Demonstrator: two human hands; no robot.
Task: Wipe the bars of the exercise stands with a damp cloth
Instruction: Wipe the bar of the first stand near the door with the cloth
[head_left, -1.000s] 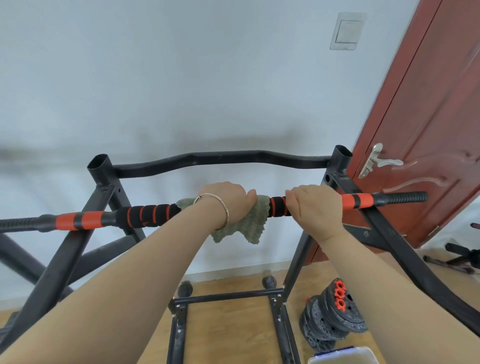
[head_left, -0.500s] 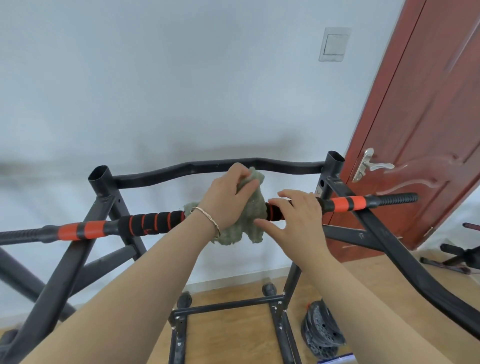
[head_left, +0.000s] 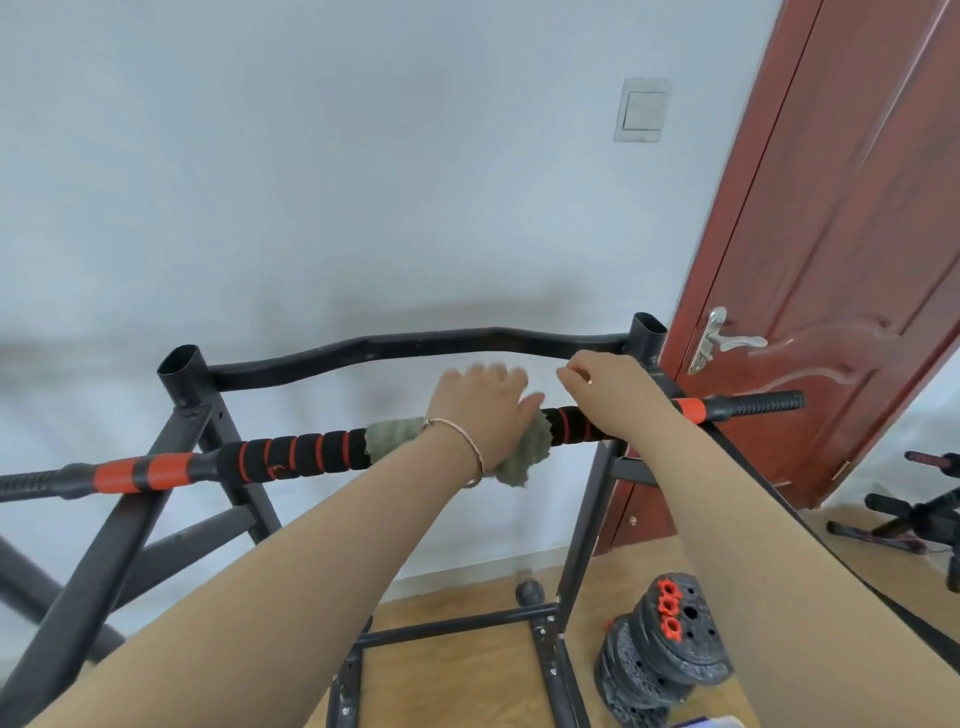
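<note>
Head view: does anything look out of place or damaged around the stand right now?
Nothing looks spilled or broken. Only the weight plates stand out: they lie in a slumped, leaning stack on the floor beside the stand. The cloth sits on the padded bar under the left hand.

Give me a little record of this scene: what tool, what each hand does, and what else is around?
Tool: green cloth, wrapped round the padded bar
Wiping: left hand, fingers straight, presses on the cloth; blurred
Other: right hand, loosely curled above the bar, holds nothing
Behind: curved black bar
Floor: weight plates
Nearby: red-brown door
</note>
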